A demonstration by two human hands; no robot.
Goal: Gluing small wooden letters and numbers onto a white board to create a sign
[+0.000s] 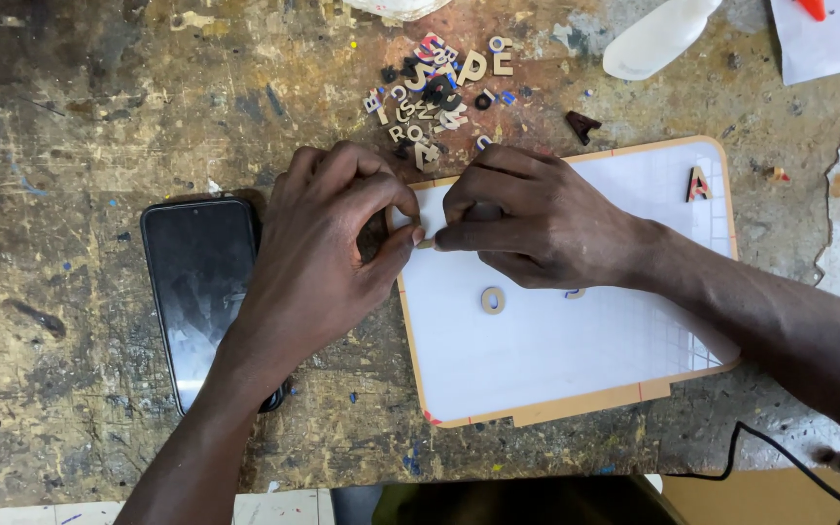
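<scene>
My left hand [328, 248] and my right hand [527, 219] meet fingertip to fingertip over the upper left corner of a white board with an orange rim [576, 401]. Between the fingertips sits a small pale piece [423, 240], pinched from both sides; its shape is mostly hidden. On the board lie a round wooden letter [493, 299], a blue bit half hidden under my right wrist [574, 293], and a dark pointed letter [698, 184] near the upper right corner.
A heap of small wooden and coloured letters [435, 92] lies just beyond the board. A dark phone [201, 287] rests face up left of my left hand. A white plastic bottle [655, 37], a paper sheet [833, 39] and a black cable [770, 449] lie around the worn, paint-flecked workbench.
</scene>
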